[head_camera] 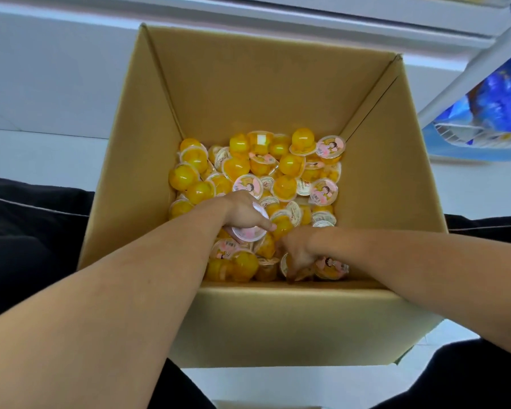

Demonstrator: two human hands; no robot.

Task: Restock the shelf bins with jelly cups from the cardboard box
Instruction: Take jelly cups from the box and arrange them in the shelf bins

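Observation:
An open cardboard box (266,93) stands in front of me, its bottom covered with several yellow jelly cups (289,165) with pink-and-white lids. Both my arms reach down into it. My left hand (242,212) grips a jelly cup (250,233) with a pink lid, fingers curled over it. My right hand (297,252) is dug into the pile near the box's front wall, fingers curled among the cups (331,268); what it holds is hidden.
A white shelf unit (366,22) runs behind the box. At the right, a wire shelf bin (469,134) holds blue packets. My dark trouser legs (27,246) flank the box on a white floor.

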